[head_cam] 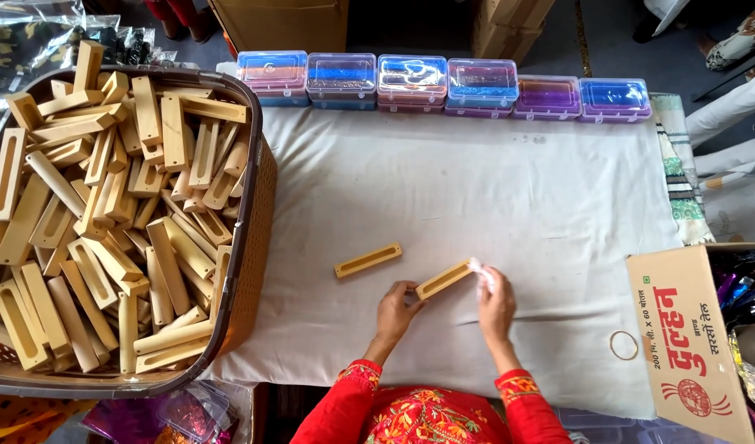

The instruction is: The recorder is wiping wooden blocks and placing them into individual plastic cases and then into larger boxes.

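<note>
Far left there's a big brown basket (258,205) heaped with slotted wooden blocks (106,214), all pale wood, each with a long groove down one face, piled every which way and sticking up over the rim. Honestly that heap looks like the first thing that could go: a few of them lean right at the edge, so a bump to the basket would probably tip some out onto the floor.

Moving onto the white cloth (492,181), one spare block (368,260) lies by itself, well apart from the hands. Just right of it, the left hand (395,306) has its fingers curled around the near end of the held block (444,279), pinching it so it sits at a slant just off the cloth. The right hand (496,306) is at the other end, fingers pressed together on a small white wad (478,269), cloth or tissue I think, which touches the block's tip. Can't tell exactly how tight that grip is.

The block is only held at its ends, so if the left hand loosens while the right one pushes, I'd guess it skids across the cloth.

Along the back edge sits a row of clear plastic boxes (443,84) with pink, blue and purple inside. Far right: a thin ring (624,345) lying beside an open cardboard carton (690,337).
</note>
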